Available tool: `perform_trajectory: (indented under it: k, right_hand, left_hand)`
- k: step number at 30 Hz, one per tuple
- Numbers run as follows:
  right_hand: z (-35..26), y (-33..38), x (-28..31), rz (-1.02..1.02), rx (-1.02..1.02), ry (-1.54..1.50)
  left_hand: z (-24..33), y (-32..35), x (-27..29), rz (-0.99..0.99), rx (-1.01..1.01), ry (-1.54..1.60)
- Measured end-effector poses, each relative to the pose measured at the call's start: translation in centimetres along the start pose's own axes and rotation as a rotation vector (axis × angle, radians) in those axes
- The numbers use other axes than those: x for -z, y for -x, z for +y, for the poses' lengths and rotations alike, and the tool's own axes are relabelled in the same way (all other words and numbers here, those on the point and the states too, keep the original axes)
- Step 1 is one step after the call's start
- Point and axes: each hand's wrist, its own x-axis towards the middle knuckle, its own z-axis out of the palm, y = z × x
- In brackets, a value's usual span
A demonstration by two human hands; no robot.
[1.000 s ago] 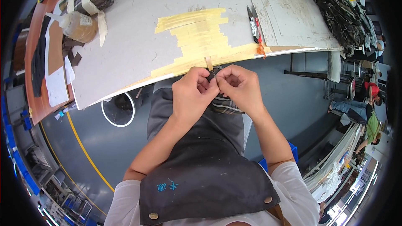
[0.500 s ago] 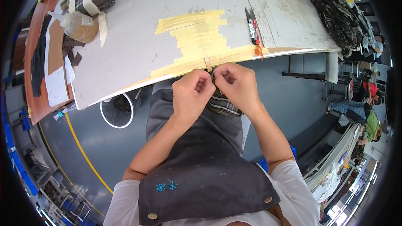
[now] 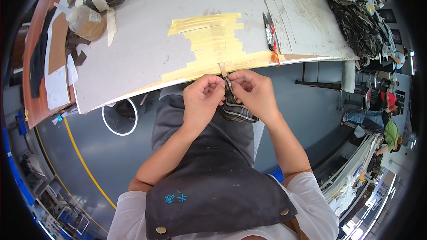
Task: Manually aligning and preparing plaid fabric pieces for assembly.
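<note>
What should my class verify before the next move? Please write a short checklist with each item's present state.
1. Left hand and right hand meet at the upper end of the plaid fabric: ok.
2. Firmness of their pinch: cannot tell.
3. Tan strip joined to the fabric: cannot tell; fingers crowd that spot.
4. Red-and-black snips on the table, apart from both hands: ok.
5. Spouted bottle away from the fabric: ok.

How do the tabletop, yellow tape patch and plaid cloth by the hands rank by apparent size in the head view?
1. Tabletop
2. Yellow tape patch
3. Plaid cloth, judged by its visible part only
</note>
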Motion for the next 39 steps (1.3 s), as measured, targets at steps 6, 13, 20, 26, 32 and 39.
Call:
perform_trajectory:
  k: [6,13,20,26,32,39]
  right_hand:
    - [-0.7,0.7,0.0,-0.023,0.028,0.031]
    - [-0.9,0.5,-0.8,0.064,0.033,-0.006]
    - [-0.4,1.1,-2.1,0.229,0.129,0.19]
    - [-0.1,1.4,-2.8,0.281,0.092,0.125]
    - [0.6,1.8,-3.0,0.306,0.072,0.08]
    - [0.5,1.0,-3.6,0.351,0.106,0.099]
  left_hand:
    - [-0.2,0.0,0.1,-0.007,-0.013,0.007]
    - [-0.4,-0.1,0.1,-0.01,-0.031,-0.002]
    - [-1.8,0.6,0.3,0.07,-0.165,-0.258]
    - [-6.1,0.2,0.6,0.257,-0.359,-0.354]
    - [-6.8,-1.0,0.9,0.089,-0.29,-0.181]
    - [-7.1,-0.9,0.9,0.123,-0.289,-0.194]
